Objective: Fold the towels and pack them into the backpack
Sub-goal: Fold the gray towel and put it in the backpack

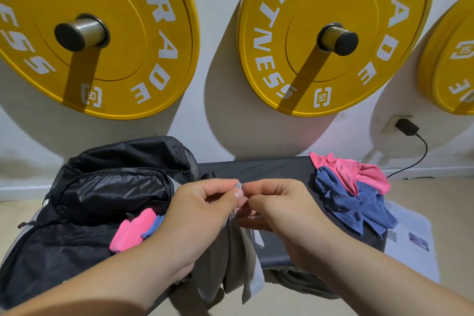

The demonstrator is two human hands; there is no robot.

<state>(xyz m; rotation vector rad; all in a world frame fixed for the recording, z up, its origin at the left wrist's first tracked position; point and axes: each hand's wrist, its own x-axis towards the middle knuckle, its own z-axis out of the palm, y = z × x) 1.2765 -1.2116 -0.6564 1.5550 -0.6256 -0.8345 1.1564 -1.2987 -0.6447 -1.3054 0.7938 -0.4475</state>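
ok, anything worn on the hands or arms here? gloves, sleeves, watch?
Nothing worn. Left hand and right hand are bare: no gloves, no rings visible, no watch or band at either wrist. No sleeves in view, right down to the frame's bottom edge. No markers or cables on them either.

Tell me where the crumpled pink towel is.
In the head view, the crumpled pink towel lies at the right on the dark bench, on top of the blue towel, right of the right hand.
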